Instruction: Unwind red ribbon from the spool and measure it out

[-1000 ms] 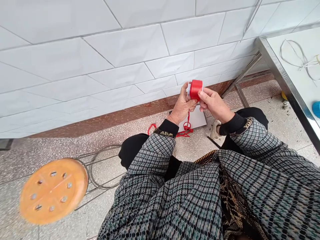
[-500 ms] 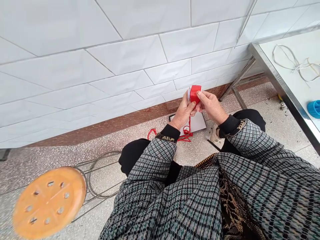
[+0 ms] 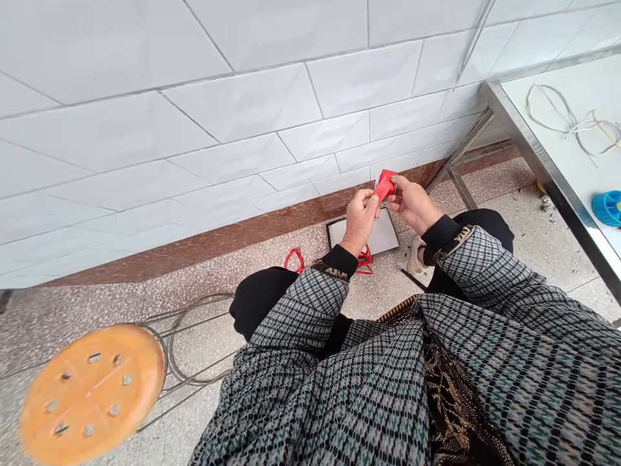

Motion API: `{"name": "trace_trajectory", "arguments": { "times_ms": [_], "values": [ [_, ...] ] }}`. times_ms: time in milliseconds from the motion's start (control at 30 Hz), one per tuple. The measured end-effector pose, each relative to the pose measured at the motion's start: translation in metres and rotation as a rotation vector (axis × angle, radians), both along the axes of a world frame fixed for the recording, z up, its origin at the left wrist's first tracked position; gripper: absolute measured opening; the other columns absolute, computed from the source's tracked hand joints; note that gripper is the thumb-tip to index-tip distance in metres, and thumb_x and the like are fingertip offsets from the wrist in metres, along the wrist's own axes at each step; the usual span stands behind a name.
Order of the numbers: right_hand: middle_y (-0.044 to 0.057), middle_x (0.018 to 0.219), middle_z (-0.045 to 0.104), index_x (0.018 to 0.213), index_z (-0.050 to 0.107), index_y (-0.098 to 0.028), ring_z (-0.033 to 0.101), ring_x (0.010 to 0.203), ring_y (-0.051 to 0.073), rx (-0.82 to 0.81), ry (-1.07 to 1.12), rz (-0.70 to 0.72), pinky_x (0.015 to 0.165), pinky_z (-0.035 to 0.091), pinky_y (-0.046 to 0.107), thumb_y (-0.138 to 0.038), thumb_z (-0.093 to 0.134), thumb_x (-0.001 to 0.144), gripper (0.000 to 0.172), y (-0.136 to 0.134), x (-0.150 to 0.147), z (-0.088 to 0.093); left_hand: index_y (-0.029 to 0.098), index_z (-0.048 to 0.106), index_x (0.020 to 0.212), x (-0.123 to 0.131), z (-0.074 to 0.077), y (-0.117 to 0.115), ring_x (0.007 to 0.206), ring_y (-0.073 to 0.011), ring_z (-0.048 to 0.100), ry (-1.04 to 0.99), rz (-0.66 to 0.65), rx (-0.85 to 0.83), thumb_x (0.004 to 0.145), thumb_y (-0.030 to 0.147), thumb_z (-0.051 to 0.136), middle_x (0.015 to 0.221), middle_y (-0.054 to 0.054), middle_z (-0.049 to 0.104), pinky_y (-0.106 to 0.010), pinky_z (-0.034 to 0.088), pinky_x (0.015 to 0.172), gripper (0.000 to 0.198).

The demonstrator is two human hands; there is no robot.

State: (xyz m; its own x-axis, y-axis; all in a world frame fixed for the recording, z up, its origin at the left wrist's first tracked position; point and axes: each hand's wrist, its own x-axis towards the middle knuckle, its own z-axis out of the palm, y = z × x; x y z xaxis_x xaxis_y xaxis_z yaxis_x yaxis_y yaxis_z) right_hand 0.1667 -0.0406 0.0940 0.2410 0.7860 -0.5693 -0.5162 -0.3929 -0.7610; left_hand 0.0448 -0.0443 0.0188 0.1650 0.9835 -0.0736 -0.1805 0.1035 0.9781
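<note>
A spool of red ribbon (image 3: 387, 184) with pale side rims is up between my two hands, just in front of the tiled wall. My right hand (image 3: 415, 206) grips the spool, its thumb on the red winding. With thumb and fingers closed, my left hand (image 3: 359, 219) pinches a stretch of the ribbon on the spool's near left side. Below my hands lies a flat white panel with a dark edge (image 3: 383, 234) on the floor. Loose loops of thin red cord or ribbon (image 3: 294, 260) lie on the floor, partly hidden by my left forearm.
An orange-seated stool (image 3: 90, 391) lies tipped over at the left, its metal legs pointing toward my knee. At the right stands a metal-edged table (image 3: 557, 175) with tangled wires (image 3: 572, 128) and a blue plastic piece (image 3: 606, 208). The white tiled wall (image 3: 266, 103) rises ahead.
The spool has turned and tilted. My left hand has shifted from the spool's side to a stretch of ribbon drawn toward it. The red strand that hung below my hands no longer shows there.
</note>
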Motion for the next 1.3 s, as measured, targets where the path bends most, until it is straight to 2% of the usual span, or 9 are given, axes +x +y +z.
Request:
{"name": "trace_trajectory", "arguments": {
  "times_ms": [100, 267, 433, 533, 633, 733, 900, 1100, 1300],
  "values": [
    [-0.002, 0.059, 0.058, 0.08, 0.057, -0.016, 0.046, 0.043, 0.005, -0.027, 0.028, 0.02, 0.039, 0.034, 0.015, -0.016, 0.055, 0.109, 0.029, 0.001, 0.0, -0.001, 0.019, 0.058, 0.082, -0.002, 0.002, -0.003, 0.046, -0.0072, 0.037, 0.03, -0.098, 0.001, 0.099, 0.046, 0.065, 0.052, 0.006, 0.048, -0.023, 0.028, 0.049, 0.033],
    [-0.004, 0.057, 0.056, 0.081, 0.058, -0.016, 0.043, 0.04, 0.004, -0.035, 0.069, 0.004, 0.036, 0.029, 0.014, -0.017, 0.059, 0.109, 0.028, 0.001, 0.002, -0.006, 0.021, 0.055, 0.078, -0.002, 0.001, -0.006, 0.049, -0.0083, 0.038, 0.008, -0.137, 0.084, 0.1, 0.049, 0.062, 0.058, 0.004, 0.05, -0.024, 0.031, 0.051, 0.037],
    [-0.004, 0.059, 0.059, 0.085, 0.06, -0.017, 0.046, 0.039, 0.005, -0.114, 0.094, 0.034, 0.034, 0.03, 0.014, -0.019, 0.06, 0.108, 0.023, 0.001, 0.003, -0.007, 0.021, 0.06, 0.076, -0.003, -0.006, 0.0, 0.074, -0.0141, 0.052, 0.114, 0.014, 0.324, 0.099, 0.049, 0.063, 0.078, -0.001, 0.057, -0.029, 0.046, 0.073, 0.036],
    [-0.004, 0.059, 0.059, 0.088, 0.061, -0.017, 0.047, 0.04, 0.006, -0.134, 0.114, 0.047, 0.035, 0.032, 0.014, -0.021, 0.058, 0.11, 0.022, 0.002, 0.004, -0.006, 0.021, 0.06, 0.076, -0.004, -0.005, 0.001, 0.078, -0.0159, 0.055, 0.091, -0.03, 0.338, 0.101, 0.046, 0.059, 0.081, -0.002, 0.059, -0.031, 0.048, 0.079, 0.035],
    [-0.004, 0.059, 0.059, 0.088, 0.062, -0.017, 0.049, 0.041, 0.006, -0.132, 0.12, 0.037, 0.034, 0.032, 0.013, -0.023, 0.057, 0.112, 0.025, 0.002, 0.004, -0.003, 0.021, 0.063, 0.078, -0.006, -0.001, 0.001, 0.094, -0.0182, 0.061, 0.092, -0.091, 0.405, 0.101, 0.041, 0.058, 0.097, -0.006, 0.067, -0.033, 0.05, 0.091, 0.03],
    [-0.004, 0.058, 0.059, 0.087, 0.061, -0.016, 0.047, 0.041, 0.005, -0.147, 0.107, 0.051, 0.033, 0.03, 0.013, -0.023, 0.055, 0.113, 0.028, 0.001, 0.004, 0.0, 0.021, 0.064, 0.079, -0.008, 0.002, 0.001, 0.095, -0.0189, 0.062, 0.145, -0.134, 0.432, 0.101, 0.038, 0.059, 0.099, -0.007, 0.068, -0.034, 0.051, 0.092, 0.029],
    [-0.003, 0.058, 0.06, 0.083, 0.06, -0.016, 0.046, 0.04, 0.005, -0.143, 0.113, 0.063, 0.031, 0.026, 0.013, -0.019, 0.051, 0.113, 0.031, 0.004, 0.005, -0.002, 0.019, 0.062, 0.071, -0.01, 0.001, 0.002, 0.082, -0.0167, 0.056, 0.202, -0.153, 0.393, 0.094, 0.035, 0.063, 0.082, -0.002, 0.06, -0.032, 0.047, 0.083, 0.029],
    [-0.006, 0.051, 0.052, 0.078, 0.053, -0.017, 0.038, 0.034, 0.003, -0.156, 0.149, 0.088, 0.028, 0.021, 0.012, -0.023, 0.051, 0.113, 0.035, 0.01, 0.011, -0.014, 0.017, 0.066, 0.072, -0.009, -0.01, 0.002, 0.065, -0.0126, 0.043, 0.235, -0.228, 0.161, 0.087, 0.043, 0.068, 0.066, 0.002, 0.053, -0.029, 0.036, 0.066, 0.03],
    [-0.009, 0.053, 0.05, 0.084, 0.051, -0.018, 0.033, 0.032, 0.0, -0.136, 0.233, 0.096, 0.03, 0.019, 0.01, -0.025, 0.049, 0.114, 0.031, 0.009, 0.015, -0.012, 0.017, 0.063, 0.069, -0.005, -0.021, 0.004, 0.069, -0.0134, 0.046, 0.207, -0.161, 0.088, 0.086, 0.04, 0.07, 0.071, 0.001, 0.056, -0.029, 0.036, 0.068, 0.029]
  ]
}}
